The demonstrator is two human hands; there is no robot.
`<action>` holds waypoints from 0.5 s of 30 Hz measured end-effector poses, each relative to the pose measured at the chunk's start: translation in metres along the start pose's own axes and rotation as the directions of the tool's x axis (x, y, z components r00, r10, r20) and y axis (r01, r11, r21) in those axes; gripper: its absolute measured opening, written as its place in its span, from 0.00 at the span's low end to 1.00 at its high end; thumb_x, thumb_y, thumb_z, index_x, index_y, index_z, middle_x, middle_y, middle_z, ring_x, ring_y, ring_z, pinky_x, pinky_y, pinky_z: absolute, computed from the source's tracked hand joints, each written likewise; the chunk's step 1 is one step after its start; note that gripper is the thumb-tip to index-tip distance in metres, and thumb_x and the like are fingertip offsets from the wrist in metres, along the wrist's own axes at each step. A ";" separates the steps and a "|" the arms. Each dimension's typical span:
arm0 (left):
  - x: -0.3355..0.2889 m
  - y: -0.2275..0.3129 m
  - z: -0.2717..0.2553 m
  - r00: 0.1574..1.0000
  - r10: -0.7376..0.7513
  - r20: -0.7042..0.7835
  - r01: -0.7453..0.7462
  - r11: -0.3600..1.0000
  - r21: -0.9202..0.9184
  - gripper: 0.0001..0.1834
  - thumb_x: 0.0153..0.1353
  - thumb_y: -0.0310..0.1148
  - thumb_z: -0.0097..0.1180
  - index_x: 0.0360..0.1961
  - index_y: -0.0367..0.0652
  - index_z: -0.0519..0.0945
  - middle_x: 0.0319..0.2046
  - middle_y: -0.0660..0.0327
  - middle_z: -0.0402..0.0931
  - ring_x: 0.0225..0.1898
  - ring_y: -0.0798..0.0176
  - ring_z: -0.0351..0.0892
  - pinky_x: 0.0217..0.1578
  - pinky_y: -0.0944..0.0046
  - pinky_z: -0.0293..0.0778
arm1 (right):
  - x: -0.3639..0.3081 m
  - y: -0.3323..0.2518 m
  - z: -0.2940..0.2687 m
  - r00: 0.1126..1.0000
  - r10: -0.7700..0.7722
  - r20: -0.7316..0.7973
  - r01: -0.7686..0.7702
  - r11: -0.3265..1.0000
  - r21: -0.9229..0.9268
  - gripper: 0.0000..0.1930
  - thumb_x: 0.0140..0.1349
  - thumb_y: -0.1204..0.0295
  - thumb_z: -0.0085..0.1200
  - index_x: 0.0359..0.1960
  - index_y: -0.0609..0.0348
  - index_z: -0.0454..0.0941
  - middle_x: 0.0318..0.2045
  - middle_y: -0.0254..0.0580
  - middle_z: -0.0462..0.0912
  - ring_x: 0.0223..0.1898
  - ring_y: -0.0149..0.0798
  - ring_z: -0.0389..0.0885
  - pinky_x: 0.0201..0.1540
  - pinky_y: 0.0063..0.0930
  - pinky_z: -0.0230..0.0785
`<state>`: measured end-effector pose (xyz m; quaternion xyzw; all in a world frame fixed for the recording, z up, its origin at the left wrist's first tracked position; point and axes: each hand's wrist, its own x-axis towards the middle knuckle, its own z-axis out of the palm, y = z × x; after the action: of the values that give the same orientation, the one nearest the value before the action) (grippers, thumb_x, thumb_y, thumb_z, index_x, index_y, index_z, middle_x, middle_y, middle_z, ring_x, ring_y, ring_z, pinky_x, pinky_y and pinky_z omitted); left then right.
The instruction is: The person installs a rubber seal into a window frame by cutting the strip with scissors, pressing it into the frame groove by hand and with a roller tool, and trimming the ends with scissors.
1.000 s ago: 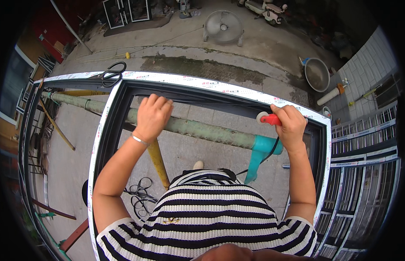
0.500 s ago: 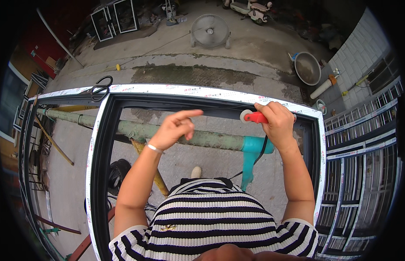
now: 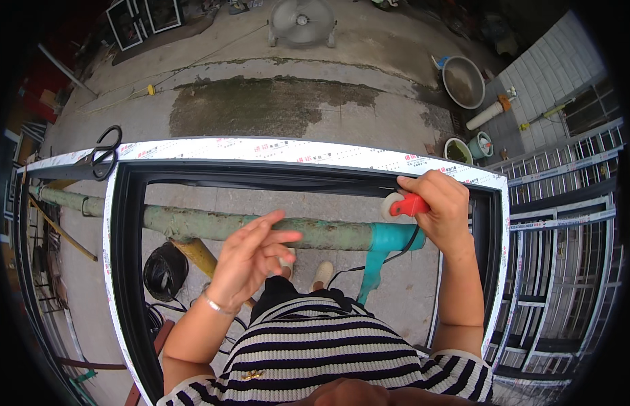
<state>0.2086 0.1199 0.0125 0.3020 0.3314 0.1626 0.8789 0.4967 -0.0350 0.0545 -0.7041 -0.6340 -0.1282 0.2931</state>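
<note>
My right hand [image 3: 443, 210] grips a small hand roller [image 3: 411, 205] with a red handle and a pale wheel. Its thumb rests at the inner edge of the far bar of a dark window frame [image 3: 274, 150], whose face is covered in white printed film. A thin black strip [image 3: 288, 187] runs along that inner edge toward the thumb; a black length also hangs below this hand. Fingers apart and holding nothing, my left hand [image 3: 251, 260] hovers inside the frame opening, over a green pipe [image 3: 315, 234]. Black-handled scissors [image 3: 108, 157] lie on the frame's far left corner.
Teal wrapping [image 3: 388, 238] covers the pipe's right end and dangles. Below it at left sits a black coil [image 3: 165, 272]. Metal frames [image 3: 558, 271] stand stacked at right. Farther off are a floor fan [image 3: 302, 21], a grey basin [image 3: 464, 82] and small buckets [image 3: 481, 144].
My left hand has dropped lower and nearer my body, its pointing finger less extended. The roller stays in my right hand, now slightly lower in view. The view has tilted down and shifted.
</note>
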 end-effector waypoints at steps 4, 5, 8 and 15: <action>0.053 -0.014 0.017 0.998 -0.067 0.003 0.067 0.988 -0.143 0.22 0.77 0.41 0.45 0.58 0.31 0.70 0.47 0.44 0.82 0.35 0.60 0.85 0.31 0.68 0.84 | -0.012 -0.009 -0.007 0.977 0.037 0.208 -0.036 0.999 -0.012 0.13 0.43 0.77 0.67 0.34 0.55 0.85 0.23 0.37 0.76 0.27 0.43 0.79 0.30 0.35 0.70; 0.063 -0.018 0.015 0.998 -0.052 -0.031 0.046 0.985 -0.168 0.20 0.76 0.40 0.46 0.54 0.31 0.71 0.45 0.45 0.82 0.36 0.59 0.85 0.34 0.66 0.85 | -0.011 -0.014 -0.008 0.968 0.062 0.244 -0.060 0.998 -0.017 0.14 0.42 0.77 0.67 0.34 0.56 0.84 0.25 0.38 0.77 0.29 0.44 0.80 0.32 0.36 0.72; 0.081 -0.018 0.014 0.995 -0.046 -0.086 0.028 0.979 -0.204 0.17 0.76 0.39 0.46 0.48 0.31 0.71 0.43 0.46 0.81 0.38 0.58 0.84 0.39 0.63 0.85 | 0.001 -0.031 -0.007 0.970 0.159 0.182 -0.167 0.985 0.031 0.13 0.46 0.75 0.71 0.35 0.59 0.83 0.29 0.43 0.78 0.32 0.47 0.80 0.35 0.37 0.72; 0.091 -0.008 0.019 0.983 -0.133 -0.129 0.114 0.983 -0.145 0.18 0.78 0.36 0.42 0.47 0.26 0.69 0.42 0.47 0.79 0.39 0.55 0.83 0.41 0.58 0.85 | 0.034 -0.061 -0.014 0.863 0.262 0.432 -0.384 0.896 0.224 0.19 0.55 0.70 0.66 0.42 0.67 0.72 0.29 0.50 0.76 0.29 0.48 0.75 0.37 0.37 0.69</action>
<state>0.2884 0.1505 -0.0253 0.2078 0.3977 0.1503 0.8809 0.4463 -0.0142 0.0998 -0.7593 -0.5627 0.1650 0.2822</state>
